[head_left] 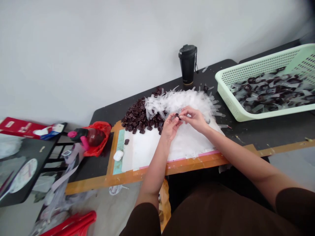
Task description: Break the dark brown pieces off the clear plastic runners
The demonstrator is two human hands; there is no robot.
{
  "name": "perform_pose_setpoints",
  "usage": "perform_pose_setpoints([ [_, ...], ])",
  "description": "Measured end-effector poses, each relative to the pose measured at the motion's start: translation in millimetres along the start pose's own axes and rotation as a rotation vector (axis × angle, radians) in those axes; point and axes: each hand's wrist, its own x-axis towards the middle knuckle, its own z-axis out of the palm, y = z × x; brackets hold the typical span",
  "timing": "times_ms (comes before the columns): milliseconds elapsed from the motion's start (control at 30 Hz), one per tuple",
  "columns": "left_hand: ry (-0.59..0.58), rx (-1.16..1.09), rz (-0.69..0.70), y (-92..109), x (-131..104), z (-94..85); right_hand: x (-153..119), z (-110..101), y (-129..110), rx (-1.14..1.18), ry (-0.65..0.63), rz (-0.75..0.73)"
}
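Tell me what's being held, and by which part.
The left grip and right grip hold a small dark piece at the fingertips; exactly where on it cannot be told.

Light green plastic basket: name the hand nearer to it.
Right. The right hand is to the left of the light green plastic basket, not touching it; the left hand is farther left, on the right hand's far side.

On the table (248, 124), the tumbler (188, 65) stands behind the heap of strips (183, 100); the basket (227, 100) sits to their right, the pile of small pieces (139, 116) to their left, the bottle (94, 137) farther left.
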Motion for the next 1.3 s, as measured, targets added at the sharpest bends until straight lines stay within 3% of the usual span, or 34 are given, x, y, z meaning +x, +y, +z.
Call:
perform_pose_setpoints([
  [200, 0.002, -0.003, 0.031, -4, 2, -0.4, 0, 0, 0, -0.084, 0.032, -0.010],
  [300, -0.034, 0.039, -0.047, -1, 2, -1.0, -1, 0, -2, -0.063, 0.036, 0.010],
  [400, -0.099, 0.128, -0.167, 2, -1, 0.3, -1, -1, -6, -0.069, 0.159, -0.002],
  [500, -0.154, 0.143, -0.195, 2, -5, 2.5, 0, -3, -11, -0.058, 0.226, 0.000],
  [700, -0.085, 0.076, -0.116, -1, -4, 2.8, 4, -7, -13, 0.211, 0.026, 0.269],
  [867, -0.034, 0.028, -0.078, -3, -1, 2.7, 4, -7, -14, 0.391, -0.032, 0.367],
  [1133, 0.044, 0.036, -0.014, -3, 1, 0.5, 2, -6, -14, 0.431, -0.162, 0.455],
  [1300, 0.019, 0.054, 0.033, -2, 2, 0.6, 2, -5, -11, 0.373, -0.129, 0.515],
])
